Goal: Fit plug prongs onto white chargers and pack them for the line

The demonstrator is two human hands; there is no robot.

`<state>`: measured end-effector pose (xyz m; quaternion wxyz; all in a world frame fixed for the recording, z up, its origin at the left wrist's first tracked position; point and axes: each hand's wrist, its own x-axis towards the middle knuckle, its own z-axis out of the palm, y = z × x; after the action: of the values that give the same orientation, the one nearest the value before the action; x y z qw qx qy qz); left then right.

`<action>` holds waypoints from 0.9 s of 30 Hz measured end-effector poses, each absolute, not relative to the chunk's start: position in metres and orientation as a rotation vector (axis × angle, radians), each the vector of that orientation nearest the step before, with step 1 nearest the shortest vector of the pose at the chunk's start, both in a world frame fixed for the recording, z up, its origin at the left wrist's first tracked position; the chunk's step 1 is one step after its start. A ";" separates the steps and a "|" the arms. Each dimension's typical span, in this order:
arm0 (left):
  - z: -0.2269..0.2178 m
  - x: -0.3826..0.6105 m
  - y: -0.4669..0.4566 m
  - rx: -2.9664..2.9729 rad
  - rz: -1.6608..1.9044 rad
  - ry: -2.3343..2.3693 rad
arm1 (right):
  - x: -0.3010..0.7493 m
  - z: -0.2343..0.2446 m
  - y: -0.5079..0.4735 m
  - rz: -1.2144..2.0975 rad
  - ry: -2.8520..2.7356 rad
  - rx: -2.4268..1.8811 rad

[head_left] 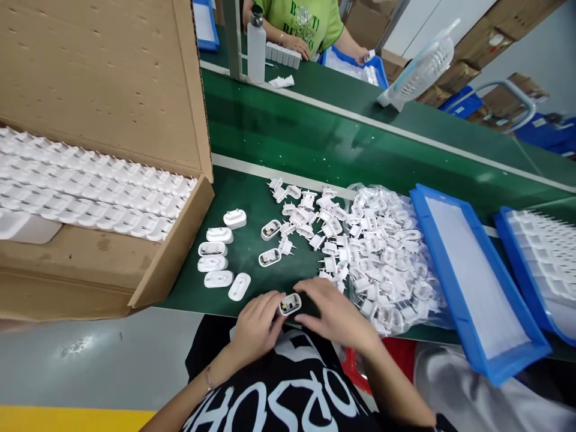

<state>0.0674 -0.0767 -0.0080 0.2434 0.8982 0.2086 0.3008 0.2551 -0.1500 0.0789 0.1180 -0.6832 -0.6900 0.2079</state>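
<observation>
My left hand (257, 324) is closed around a white charger housing (290, 303) with its open side up, showing the parts inside. My right hand (330, 312) lies against the same housing from the right, fingers curled over its edge. Both hands rest at the near edge of the green table (252, 204). Just beyond them lie two more open housings (270, 243) and a loose pile of white plug pieces (315, 222). A row of several closed white housings (218, 258) lies to the left.
A large cardboard box (112, 180) of packed white housings stands at the left. A clear bag of white plug pieces (391, 258) lies at the right, beside two blue trays (472, 282). Across the table another person (301, 24) works near a white bottle (256, 45) and a small fan (420, 69).
</observation>
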 end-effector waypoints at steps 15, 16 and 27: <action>-0.011 0.071 -0.074 2.247 0.660 0.716 | 0.322 0.057 -0.143 0.426 -2.289 -2.027; -0.010 0.071 -0.074 2.240 0.664 0.717 | 0.321 0.056 -0.143 0.431 -2.306 -2.005; -0.001 0.071 -0.077 2.207 0.754 0.679 | 0.329 0.007 -0.150 0.026 -2.342 -1.812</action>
<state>0.0713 -0.0771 -0.0014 0.3488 0.8515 0.2622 0.2908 0.3287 -0.1496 0.0073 0.0901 -0.6095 -0.7876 0.0088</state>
